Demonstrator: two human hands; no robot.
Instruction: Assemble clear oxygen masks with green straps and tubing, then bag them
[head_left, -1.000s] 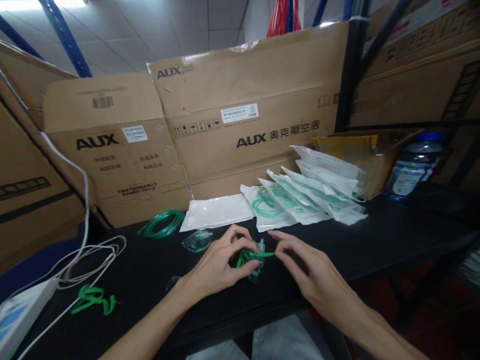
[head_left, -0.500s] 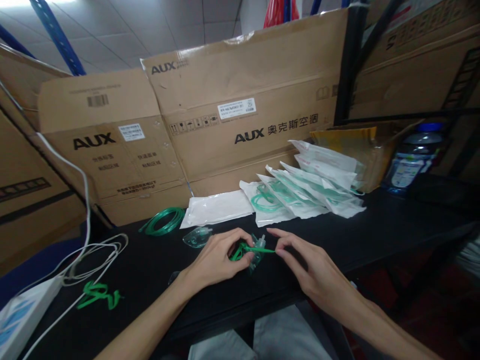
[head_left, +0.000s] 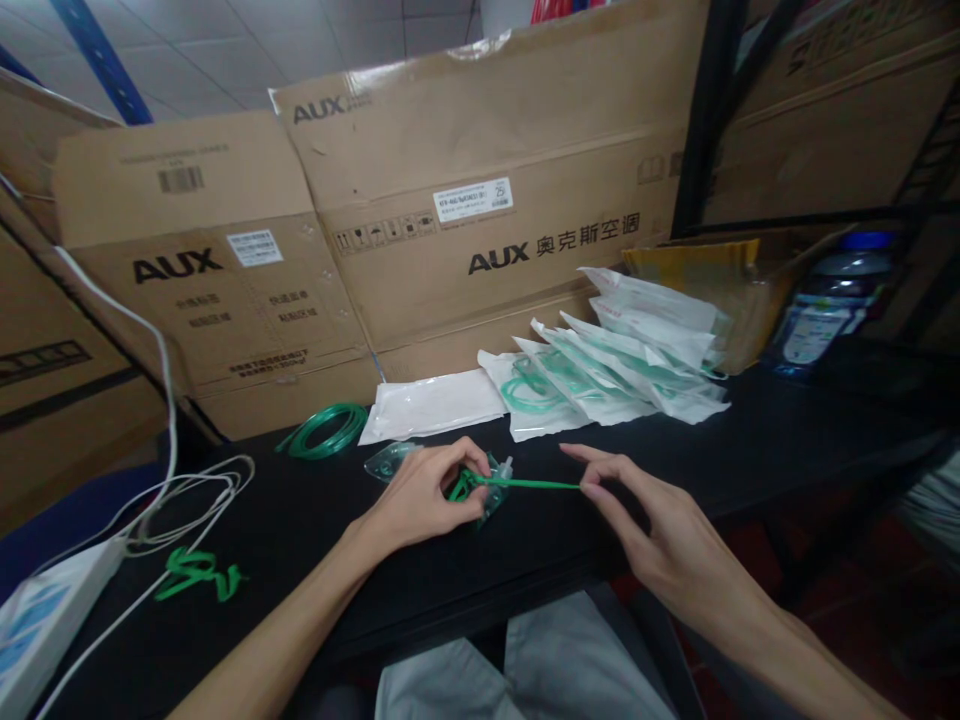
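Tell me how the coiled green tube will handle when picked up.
The tube is probably light, being thin and translucent. Bent into several loops, it is likely flexible and may uncoil if lifted by one strand. Its glossy surface might feel slightly slippery.

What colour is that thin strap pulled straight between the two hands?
The thin, straight strap is bright green, seen best in the head view.

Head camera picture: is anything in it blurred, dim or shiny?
Head view, back: the big box looks fairly sharp, with shine along its top edge; head view, right: the bottle is dim and soft; head view, middle: the green strap stands out, but the clear mask by the left hand hardly does.
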